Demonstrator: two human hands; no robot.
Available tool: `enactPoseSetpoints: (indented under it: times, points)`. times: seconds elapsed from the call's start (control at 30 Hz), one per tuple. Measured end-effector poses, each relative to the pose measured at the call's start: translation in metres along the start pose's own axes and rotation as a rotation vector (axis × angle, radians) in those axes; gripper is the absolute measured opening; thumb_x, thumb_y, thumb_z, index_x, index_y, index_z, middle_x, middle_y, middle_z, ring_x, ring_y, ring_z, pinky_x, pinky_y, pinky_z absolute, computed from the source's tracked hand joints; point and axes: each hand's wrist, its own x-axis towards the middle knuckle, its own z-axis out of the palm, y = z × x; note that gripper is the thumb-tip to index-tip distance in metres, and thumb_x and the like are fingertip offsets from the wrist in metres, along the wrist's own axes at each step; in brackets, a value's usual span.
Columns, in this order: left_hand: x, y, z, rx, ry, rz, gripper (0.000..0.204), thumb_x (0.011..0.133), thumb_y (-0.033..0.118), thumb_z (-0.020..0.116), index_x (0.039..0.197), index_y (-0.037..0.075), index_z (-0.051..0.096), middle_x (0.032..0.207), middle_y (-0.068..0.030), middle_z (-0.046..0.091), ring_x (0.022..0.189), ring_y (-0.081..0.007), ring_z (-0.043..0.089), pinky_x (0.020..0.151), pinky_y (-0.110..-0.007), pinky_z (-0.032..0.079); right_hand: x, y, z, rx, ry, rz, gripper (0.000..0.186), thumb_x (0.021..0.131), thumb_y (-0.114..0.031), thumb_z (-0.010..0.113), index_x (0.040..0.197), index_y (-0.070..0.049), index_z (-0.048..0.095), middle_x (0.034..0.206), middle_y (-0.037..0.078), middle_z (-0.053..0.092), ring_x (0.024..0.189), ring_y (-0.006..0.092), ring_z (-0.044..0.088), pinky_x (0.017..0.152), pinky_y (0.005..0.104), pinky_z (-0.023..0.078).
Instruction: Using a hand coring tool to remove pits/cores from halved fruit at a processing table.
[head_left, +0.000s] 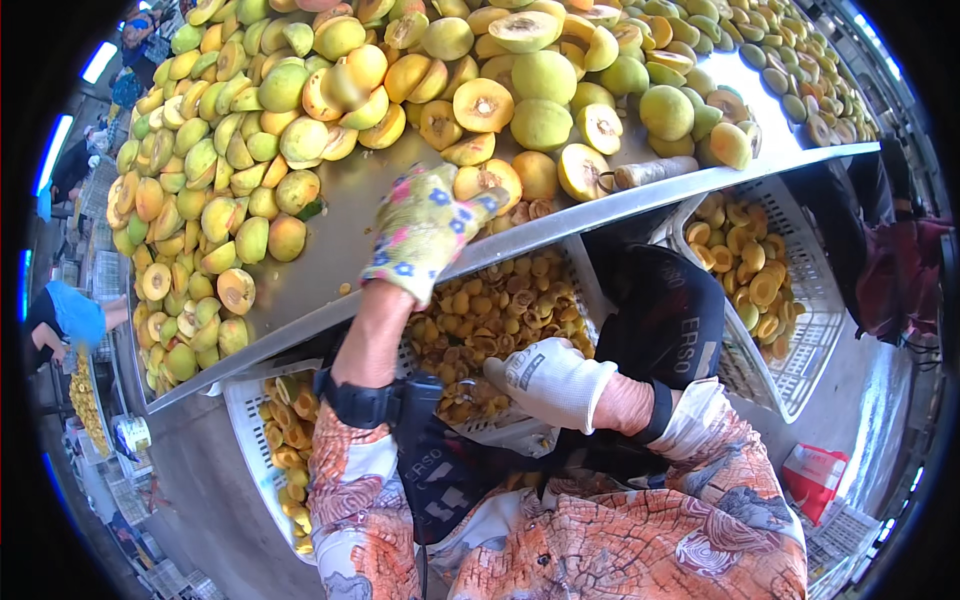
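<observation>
My left hand (430, 225), in a flowered yellow glove, reaches onto the metal table's edge at a cut peach half (487, 180); its fingers are slightly blurred, and whether they grip it is unclear. My right hand (530, 380), in a white glove, is closed above a crate of small cut pieces and peels (490, 310), around something too small to make out. A light-handled tool with a metal loop (650, 172) lies on the table among green and yellow peaches (280, 85), many cut in half.
The metal rim (745, 170) crosses above two side crates of peach halves, one right (760, 290) and one lower left (290, 440). A red-and-white bag (812, 480) lies on the floor at right. A person in blue (75, 320) is at far left, dark-red cloth (895, 270) at far right.
</observation>
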Motion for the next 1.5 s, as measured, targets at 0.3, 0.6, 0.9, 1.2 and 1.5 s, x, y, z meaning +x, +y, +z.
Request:
enactPoseSetpoints:
  times: [0.3, 0.6, 0.9, 1.2, 1.5]
  points:
    - [-0.026, -0.004, -0.018, -0.412, 0.389, 0.136, 0.036, 0.077, 0.015, 0.073, 0.108, 0.005, 0.057, 0.100, -0.0105, 0.063, 0.095, -0.0216, 0.062, 0.082, -0.034, 0.051, 0.005, 0.000, -0.003, 0.145, 0.014, 0.064, 0.024, 0.084, -0.019, 0.058, 0.099, -0.002, 0.050, 0.073, 0.014, 0.064, 0.067, 0.0329, 0.066, 0.056, 0.0415, 0.050]
    - [-0.147, -0.051, -0.042, -1.051, 0.275, -0.025, 0.021, 0.084, 0.010, 0.068, 0.103, 0.003, 0.062, 0.104, -0.0086, 0.065, 0.084, -0.0164, 0.064, 0.078, -0.029, 0.054, 0.014, -0.018, -0.053, 1.130, 0.047, 0.018, 0.030, 0.089, -0.024, 0.061, 0.107, -0.001, 0.055, 0.087, 0.010, 0.065, 0.079, 0.0182, 0.063, 0.072, 0.0325, 0.050]
    - [-0.163, -0.033, 0.005, -1.649, 0.201, -0.183, 0.050, 0.094, 0.040, 0.051, 0.123, -0.001, 0.051, 0.119, -0.0169, 0.059, 0.110, -0.0242, 0.058, 0.095, -0.038, 0.048, 0.016, -0.024, -0.056, 1.333, 0.158, 0.220, 0.034, 0.087, -0.023, 0.067, 0.110, -0.001, 0.056, 0.088, 0.003, 0.063, 0.080, 0.0093, 0.057, 0.071, 0.0271, 0.048]
    - [-0.164, -0.021, 0.025, -1.845, 0.319, -0.242, 0.046, 0.094, 0.031, 0.057, 0.127, 0.000, 0.051, 0.122, -0.0138, 0.059, 0.116, -0.0212, 0.055, 0.104, -0.035, 0.041, 0.042, -0.022, -0.049, 0.424, 0.684, -0.165, 0.053, 0.071, -0.010, 0.074, 0.120, -0.005, 0.054, 0.095, 0.016, 0.064, 0.083, 0.0360, 0.065, 0.069, 0.0393, 0.053]
    - [-0.154, -0.012, 0.029, -1.581, 0.403, -0.328, 0.030, 0.095, 0.025, 0.060, 0.112, 0.001, 0.063, 0.109, -0.0113, 0.067, 0.103, -0.0196, 0.064, 0.093, -0.034, 0.050, 0.026, -0.003, -0.067, 0.668, 0.090, -0.045, 0.031, 0.075, -0.014, 0.068, 0.102, 0.000, 0.059, 0.079, 0.023, 0.061, 0.081, 0.0401, 0.062, 0.070, 0.0417, 0.048]
